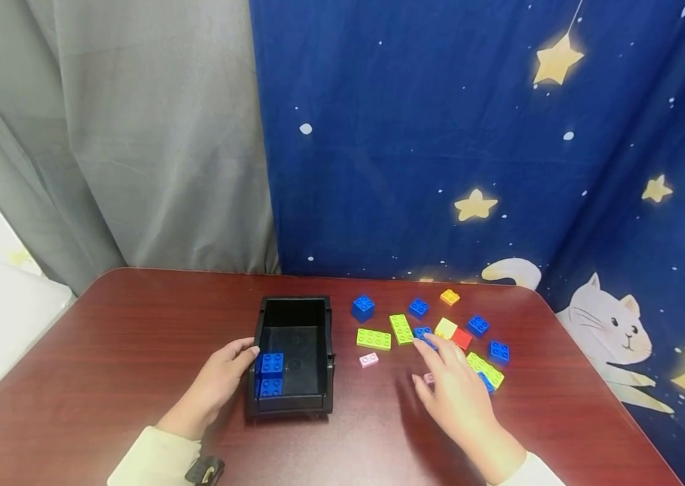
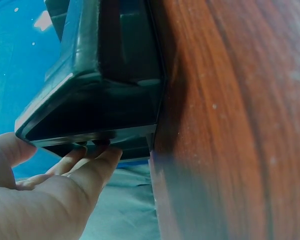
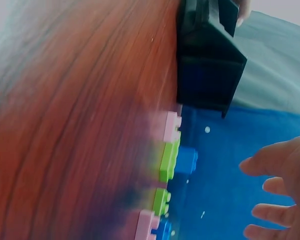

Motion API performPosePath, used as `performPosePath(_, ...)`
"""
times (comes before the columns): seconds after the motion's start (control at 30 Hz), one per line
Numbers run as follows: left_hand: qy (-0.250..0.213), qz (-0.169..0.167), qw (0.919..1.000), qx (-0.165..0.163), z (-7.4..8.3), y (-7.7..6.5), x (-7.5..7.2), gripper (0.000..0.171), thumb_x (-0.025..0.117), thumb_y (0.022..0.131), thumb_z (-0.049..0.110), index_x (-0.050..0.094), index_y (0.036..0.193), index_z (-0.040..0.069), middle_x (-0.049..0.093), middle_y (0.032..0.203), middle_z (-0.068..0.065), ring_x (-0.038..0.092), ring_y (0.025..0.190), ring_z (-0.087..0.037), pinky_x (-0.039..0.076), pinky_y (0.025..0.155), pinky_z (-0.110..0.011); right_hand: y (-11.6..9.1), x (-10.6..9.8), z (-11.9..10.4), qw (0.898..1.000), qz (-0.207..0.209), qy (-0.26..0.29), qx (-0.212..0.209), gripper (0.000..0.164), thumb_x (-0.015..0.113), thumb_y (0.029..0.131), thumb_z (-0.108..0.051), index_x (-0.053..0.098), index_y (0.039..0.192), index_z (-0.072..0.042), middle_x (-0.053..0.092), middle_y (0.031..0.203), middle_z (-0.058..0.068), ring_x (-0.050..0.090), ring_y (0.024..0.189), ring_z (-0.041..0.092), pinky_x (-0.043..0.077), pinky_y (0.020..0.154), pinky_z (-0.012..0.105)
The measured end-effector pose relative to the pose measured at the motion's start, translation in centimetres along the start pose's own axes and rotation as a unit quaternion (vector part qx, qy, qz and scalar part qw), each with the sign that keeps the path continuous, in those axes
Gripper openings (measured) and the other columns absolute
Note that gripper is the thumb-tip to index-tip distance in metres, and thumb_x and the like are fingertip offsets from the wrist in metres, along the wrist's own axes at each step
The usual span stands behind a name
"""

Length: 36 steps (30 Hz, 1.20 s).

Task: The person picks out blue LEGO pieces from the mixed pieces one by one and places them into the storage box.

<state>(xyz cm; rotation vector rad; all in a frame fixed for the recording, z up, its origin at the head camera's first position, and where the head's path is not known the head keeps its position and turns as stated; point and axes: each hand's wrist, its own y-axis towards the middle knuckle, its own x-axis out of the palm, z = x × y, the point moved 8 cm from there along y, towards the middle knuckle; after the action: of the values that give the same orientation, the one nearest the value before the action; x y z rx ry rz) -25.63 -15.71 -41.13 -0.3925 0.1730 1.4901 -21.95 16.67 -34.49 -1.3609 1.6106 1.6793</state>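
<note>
A black plastic bin (image 1: 295, 403) stands on the table with two blue bricks (image 1: 272, 363) inside near its front left. My left hand (image 1: 221, 378) grips the bin's left wall, thumb at the rim and fingers against the outer side, as the left wrist view shows (image 2: 55, 185). My right hand (image 1: 454, 391) hovers over the loose bricks with its fingers spread and nothing between them. Close under its fingertips lie a blue brick (image 1: 422, 333) and a lime green brick (image 1: 401, 329). A pink brick (image 1: 429, 379) is partly hidden behind the right thumb.
Around the right hand lie several more bricks: a tall blue one (image 1: 363, 308), a lime one (image 1: 374, 339), a small pink one (image 1: 369, 360), a red one (image 1: 461, 338), a yellow one (image 1: 445, 328) and an orange one (image 1: 449, 297). Curtains (image 1: 378, 169) hang behind the table.
</note>
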Motion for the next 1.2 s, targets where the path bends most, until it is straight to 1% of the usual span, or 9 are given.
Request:
performPosePath(0.13, 0.001, 0.000, 1.0000, -0.002, 0.0, 0.0, -0.1, 0.045, 0.042, 0.103, 0.019, 0.041, 0.139, -0.007, 0.042, 0.142, -0.030, 0.040, 0.132, -0.042, 0.034, 0.107, -0.056, -0.2, 0.2, 1.2, 1.000, -0.018, -0.012, 0.016, 0.057, 0.083, 0.071, -0.014, 0.063, 0.124, -0.006, 0.060, 0.123, 0.016, 0.057, 0.113, 0.035, 0.054, 0.086, 0.050)
performPosePath(0.3, -0.001, 0.002, 1.0000, -0.005, 0.1, 0.0, -0.1, 0.045, 0.043, 0.103, 0.019, 0.042, 0.139, -0.007, 0.042, 0.142, -0.030, 0.040, 0.132, -0.041, 0.035, 0.107, -0.055, -0.6, 0.4, 2.7, 0.997, -0.046, -0.020, 0.050, 0.056, 0.081, 0.074, -0.016, 0.062, 0.125, -0.004, 0.060, 0.123, 0.018, 0.055, 0.114, 0.037, 0.052, 0.087, 0.054)
performPosePath(0.47, -0.004, 0.003, 1.0000, -0.007, 0.1, 0.0, -0.1, 0.045, 0.043, 0.103, 0.019, 0.041, 0.139, -0.008, 0.042, 0.142, -0.030, 0.041, 0.131, -0.041, 0.035, 0.107, -0.055, -0.9, 0.8, 4.1, 0.992, -0.081, -0.028, 0.092, 0.057, 0.081, 0.075, -0.019, 0.060, 0.126, -0.001, 0.058, 0.123, 0.020, 0.053, 0.115, 0.040, 0.051, 0.086, 0.059)
performPosePath(0.63, -0.007, 0.002, 1.0000, -0.005, 0.2, -0.1, -0.1, 0.045, 0.043, 0.102, 0.018, 0.041, 0.139, -0.008, 0.043, 0.142, -0.030, 0.041, 0.131, -0.041, 0.035, 0.107, -0.055, -1.3, 1.2, 5.3, 0.985, -0.119, -0.037, 0.122, 0.059, 0.081, 0.075, -0.020, 0.059, 0.127, 0.001, 0.056, 0.126, 0.024, 0.050, 0.118, 0.043, 0.047, 0.089, 0.062)
performPosePath(0.73, -0.009, 0.001, 0.9999, -0.007, 0.2, -0.1, -0.1, 0.045, 0.043, 0.102, 0.018, 0.041, 0.139, -0.008, 0.042, 0.142, -0.030, 0.040, 0.132, -0.041, 0.035, 0.107, -0.055, -1.5, 1.3, 5.8, 0.981, -0.135, -0.037, 0.133, 0.060, 0.081, 0.075, -0.019, 0.059, 0.127, 0.001, 0.055, 0.127, 0.025, 0.049, 0.118, 0.044, 0.047, 0.090, 0.062)
performPosePath(0.93, -0.012, -0.003, 0.9999, -0.006, 0.1, -0.1, 0.0, 0.046, 0.043, 0.103, 0.019, 0.040, 0.140, -0.008, 0.041, 0.143, -0.030, 0.039, 0.133, -0.042, 0.033, 0.108, -0.055, -2.0, 1.5, 6.4, 0.977, -0.155, -0.045, 0.141, 0.063, 0.083, 0.073, -0.020, 0.059, 0.127, 0.001, 0.056, 0.123, 0.025, 0.052, 0.114, 0.044, 0.050, 0.085, 0.060)
performPosePath(1.2, -0.014, -0.001, 0.9999, -0.005, 0.1, -0.1, 0.1, 0.046, 0.042, 0.103, 0.019, 0.040, 0.139, -0.008, 0.043, 0.142, -0.030, 0.039, 0.132, -0.041, 0.033, 0.108, -0.055, -2.5, 1.6, 7.1, 0.969, -0.180, -0.051, 0.163, 0.063, 0.081, 0.075, -0.022, 0.057, 0.127, 0.003, 0.055, 0.125, 0.028, 0.051, 0.116, 0.046, 0.050, 0.084, 0.061)
